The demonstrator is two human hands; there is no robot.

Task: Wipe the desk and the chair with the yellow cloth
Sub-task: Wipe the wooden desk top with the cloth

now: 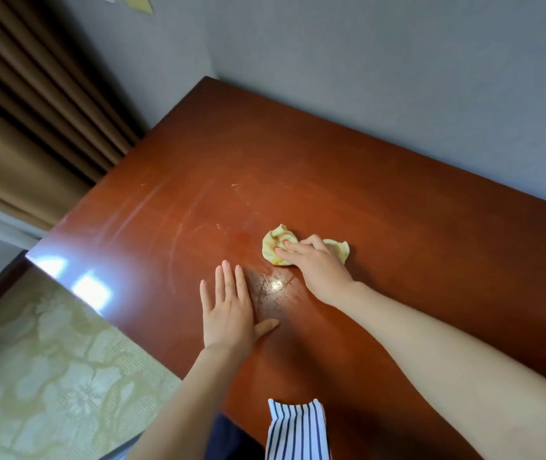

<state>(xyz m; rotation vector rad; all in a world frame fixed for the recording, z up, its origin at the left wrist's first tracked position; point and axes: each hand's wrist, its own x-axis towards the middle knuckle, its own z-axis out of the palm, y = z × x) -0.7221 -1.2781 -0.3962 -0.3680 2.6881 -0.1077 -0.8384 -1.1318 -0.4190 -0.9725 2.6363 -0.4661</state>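
Curtain (26, 127): brown, hung in folds at the far left, behind the left end of the worktop.
Floor (49, 376): a pale carpet with a flower pattern is seen below the worktop's left edge.
Worktop (397, 260): reddish-brown polished wood, set into the corner against the wall; bright window glare (90, 288) is reflected near its left end.
Left hand (228, 313): laid palm down on the worktop near the front edge; the fingers (228, 277) are released, held straight and close together, and the thumb is spread out to the right.
Smears (271, 287): a dull, streaky patch is seen on the wood between the two hands, just beside the left hand.
Striped cloth (296, 429): a white piece with dark stripes is seen at the bottom edge, between the two forearms.
Yellow cloth (273, 242): bunched up on the middle of the worktop, under the right hand, with folds showing on both sides of the hand.
Right hand (314, 263): placed on top of the yellow cloth; the fingers (289, 249) are bent over the bunched cloth, which is grasped and held down on the wood.
Wall (364, 78): plain grey, met by the worktop along its back edge.
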